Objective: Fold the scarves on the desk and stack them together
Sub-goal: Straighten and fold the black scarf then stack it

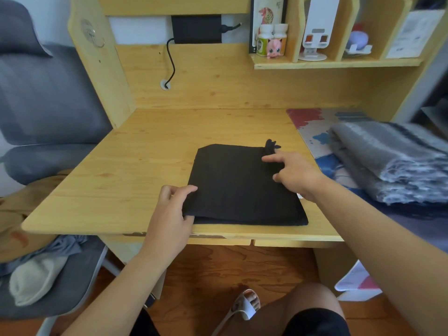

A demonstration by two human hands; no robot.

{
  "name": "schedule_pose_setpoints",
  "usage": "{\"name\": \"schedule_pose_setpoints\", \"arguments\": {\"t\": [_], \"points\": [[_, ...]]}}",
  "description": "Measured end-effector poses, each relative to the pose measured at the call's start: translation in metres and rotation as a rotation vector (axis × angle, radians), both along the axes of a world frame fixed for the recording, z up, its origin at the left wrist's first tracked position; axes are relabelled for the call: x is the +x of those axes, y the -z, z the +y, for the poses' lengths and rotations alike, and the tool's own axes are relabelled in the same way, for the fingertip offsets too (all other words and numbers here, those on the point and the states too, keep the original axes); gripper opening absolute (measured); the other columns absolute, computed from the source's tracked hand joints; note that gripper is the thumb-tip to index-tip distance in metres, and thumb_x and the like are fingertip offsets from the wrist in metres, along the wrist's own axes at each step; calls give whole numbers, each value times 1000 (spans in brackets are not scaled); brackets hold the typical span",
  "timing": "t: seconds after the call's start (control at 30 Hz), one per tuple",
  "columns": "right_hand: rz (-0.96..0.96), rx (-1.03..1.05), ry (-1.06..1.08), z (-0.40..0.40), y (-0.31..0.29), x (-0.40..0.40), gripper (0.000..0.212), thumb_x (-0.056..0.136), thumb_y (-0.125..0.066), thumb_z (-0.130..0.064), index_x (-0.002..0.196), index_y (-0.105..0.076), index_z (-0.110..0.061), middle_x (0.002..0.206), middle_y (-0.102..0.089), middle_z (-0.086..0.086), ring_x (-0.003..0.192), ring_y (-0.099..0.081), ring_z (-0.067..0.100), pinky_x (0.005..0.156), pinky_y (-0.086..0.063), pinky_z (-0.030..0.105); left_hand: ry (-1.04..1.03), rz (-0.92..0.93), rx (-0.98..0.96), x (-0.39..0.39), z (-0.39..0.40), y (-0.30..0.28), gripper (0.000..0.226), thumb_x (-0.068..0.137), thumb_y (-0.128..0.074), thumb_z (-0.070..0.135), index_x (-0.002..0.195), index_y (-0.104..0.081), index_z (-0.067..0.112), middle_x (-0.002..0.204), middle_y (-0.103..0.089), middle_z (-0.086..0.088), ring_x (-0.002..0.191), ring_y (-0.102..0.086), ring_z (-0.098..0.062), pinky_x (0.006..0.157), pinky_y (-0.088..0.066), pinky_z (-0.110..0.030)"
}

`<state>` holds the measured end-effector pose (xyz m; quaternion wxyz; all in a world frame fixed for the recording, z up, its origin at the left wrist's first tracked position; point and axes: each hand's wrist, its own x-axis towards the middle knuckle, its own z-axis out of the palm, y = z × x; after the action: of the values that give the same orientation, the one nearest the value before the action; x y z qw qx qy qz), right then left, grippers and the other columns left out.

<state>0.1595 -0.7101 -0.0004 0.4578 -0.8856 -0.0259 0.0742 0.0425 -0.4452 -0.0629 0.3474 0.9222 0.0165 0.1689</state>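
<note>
A black scarf (240, 187) lies folded into a flat rectangle near the front edge of the wooden desk (135, 161). Its tassels stick out at the far right corner. My left hand (172, 214) grips the scarf's near left corner, thumb on top and fingers under the edge. My right hand (293, 173) rests on the scarf's right side, index finger stretched toward the tassels and the other fingers curled. A grey patterned scarf (392, 161) lies folded on the right part of the desk, apart from the black one.
A paint-splash mat (312, 124) lies under the grey scarf. Behind the desk stand shelves with bottles, a pink figure (275, 48) and a white stand. A black cable (172, 64) hangs at the back. A grey chair (48, 105) holding clothes stands at the left.
</note>
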Motion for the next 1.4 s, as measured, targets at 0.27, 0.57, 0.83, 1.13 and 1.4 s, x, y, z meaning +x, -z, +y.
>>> {"name": "schedule_pose_setpoints", "arguments": {"t": [0.27,0.57,0.83,1.13,1.4], "points": [[20,-115,31,-7,11,-3,65,96,-47,12,152,-44,-19,164,-26,-10,148,-31,25,109,-46,45,45,22,25,0,4,1,62,93,-66,-1,143,-51,32,132,-37,8,118,-52,-10,88,-44,-6],[117,400,240,-14,2,-12,56,96,-61,-3,146,-51,-25,131,-60,-3,106,-66,21,92,-59,43,166,19,22,-5,16,-2,54,93,-67,1,135,-59,34,126,-36,11,106,-47,10,81,-48,-4],[-151,-156,171,-13,18,-51,68,95,-63,-2,152,-41,-32,141,-35,-1,94,-55,13,84,-52,25,107,48,11,-2,10,-5,64,91,-68,3,142,-51,39,121,-32,12,86,-56,-6,73,-56,-20],[-20,-356,138,-13,10,-55,57,94,-52,2,143,-51,-26,144,-29,3,104,-39,16,79,-41,20,179,40,259,-4,4,-11,65,91,-58,20,152,-41,37,132,-34,8,88,-58,-9,73,-50,-17],[-463,-688,-65,44,-6,-2,50,100,-45,-26,149,-43,-16,153,-41,11,143,-29,35,118,-25,46,97,143,411,96,-52,-43,59,107,-31,48,158,-35,19,167,-22,-5,155,-16,-24,125,-21,-42]]}}
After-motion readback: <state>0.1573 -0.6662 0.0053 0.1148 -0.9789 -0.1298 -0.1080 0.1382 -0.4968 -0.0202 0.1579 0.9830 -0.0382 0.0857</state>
